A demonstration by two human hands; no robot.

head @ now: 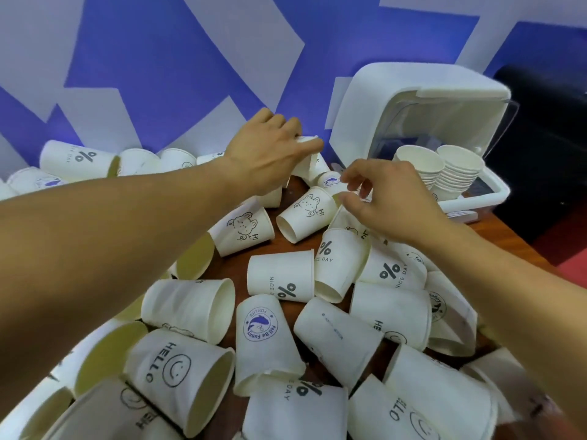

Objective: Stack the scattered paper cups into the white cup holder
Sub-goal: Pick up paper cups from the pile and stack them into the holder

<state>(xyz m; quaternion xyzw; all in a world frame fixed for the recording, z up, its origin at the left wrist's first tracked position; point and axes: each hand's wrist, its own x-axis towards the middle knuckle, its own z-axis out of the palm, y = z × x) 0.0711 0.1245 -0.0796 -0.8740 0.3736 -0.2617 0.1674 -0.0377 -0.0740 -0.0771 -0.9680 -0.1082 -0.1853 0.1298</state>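
At 12 o'clock on the worktop [235, 265] | left hand [266, 154] grip clenched around a paper cup [309, 144] | right hand [386, 201] grip released, fingers curled above the bunny cup [306, 217] | scattered cups [286, 328] covered 6 o'clock | white cup holder [413, 100] at 1 o'clock held two cup stacks [441, 169].

The scattered white paper cups [279, 274] are matt, with printed ink motifs. The white cup holder [381, 100], upper right, is smooth plastic with a clear glossy lid panel [505, 128]. The brown wooden tabletop [236, 265] is smooth, slightly glossy.
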